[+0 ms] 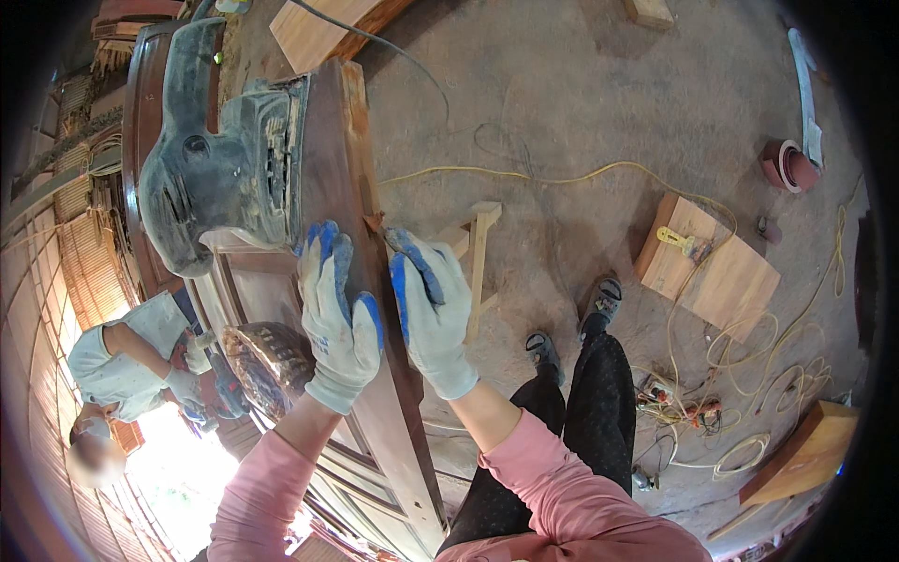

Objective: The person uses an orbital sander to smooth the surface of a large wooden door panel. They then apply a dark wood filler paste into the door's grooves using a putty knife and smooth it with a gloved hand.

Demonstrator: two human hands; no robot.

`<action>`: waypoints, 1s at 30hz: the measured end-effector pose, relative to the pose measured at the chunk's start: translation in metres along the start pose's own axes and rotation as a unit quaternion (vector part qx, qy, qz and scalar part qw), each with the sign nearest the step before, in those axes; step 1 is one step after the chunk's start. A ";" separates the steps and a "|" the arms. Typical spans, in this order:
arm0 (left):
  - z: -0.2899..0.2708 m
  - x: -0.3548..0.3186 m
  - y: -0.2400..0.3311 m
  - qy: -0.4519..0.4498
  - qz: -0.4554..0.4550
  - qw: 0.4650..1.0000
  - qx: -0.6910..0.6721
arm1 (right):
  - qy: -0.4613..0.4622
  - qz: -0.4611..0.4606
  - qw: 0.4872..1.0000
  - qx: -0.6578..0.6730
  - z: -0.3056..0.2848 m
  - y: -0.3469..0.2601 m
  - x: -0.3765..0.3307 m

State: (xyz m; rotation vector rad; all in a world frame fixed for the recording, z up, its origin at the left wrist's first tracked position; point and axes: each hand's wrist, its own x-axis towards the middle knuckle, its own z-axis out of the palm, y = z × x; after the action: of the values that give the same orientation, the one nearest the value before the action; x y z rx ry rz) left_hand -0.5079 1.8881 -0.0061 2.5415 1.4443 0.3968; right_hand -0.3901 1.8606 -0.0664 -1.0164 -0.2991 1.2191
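Observation:
Both hands wear white knit gloves with blue-coated fingers. On the brown panelled wooden door (328,178), which lies raised off the floor, my left hand (337,314) rests flat with fingers stretched forward. My right hand (431,309) is at the door's right edge, fingers extended along it and slightly bent; nothing visible is gripped. A small brown flap or chip (374,222) sticks out at the edge near its fingertips. Just beyond my left hand, a dusty dark belt sander (225,164) sits on the door.
At left, another person (131,356) works with a power tool (225,384) near a rough brown block (267,370). A wooden trestle (479,253) stands right of the door. Wooden blocks (740,272), yellow cords (599,173) and a sanding-belt roll (789,167) lie on the floor.

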 end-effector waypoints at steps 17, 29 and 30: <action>0.001 -0.002 -0.001 0.002 -0.003 1.000 0.000 | -0.070 -0.110 0.979 -0.160 -0.009 0.011 -0.005; -0.002 -0.001 -0.001 -0.015 -0.016 1.000 -0.005 | -0.076 -0.065 0.988 -0.122 -0.023 -0.005 -0.015; -0.002 -0.003 -0.002 -0.016 -0.014 1.000 -0.008 | -0.064 -0.057 0.991 -0.105 -0.024 -0.007 -0.015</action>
State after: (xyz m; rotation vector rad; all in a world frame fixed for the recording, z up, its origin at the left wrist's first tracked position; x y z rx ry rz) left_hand -0.5116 1.8866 -0.0055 2.5002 1.4581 0.3598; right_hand -0.3746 1.8357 -0.0693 -1.0875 -0.5880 1.1681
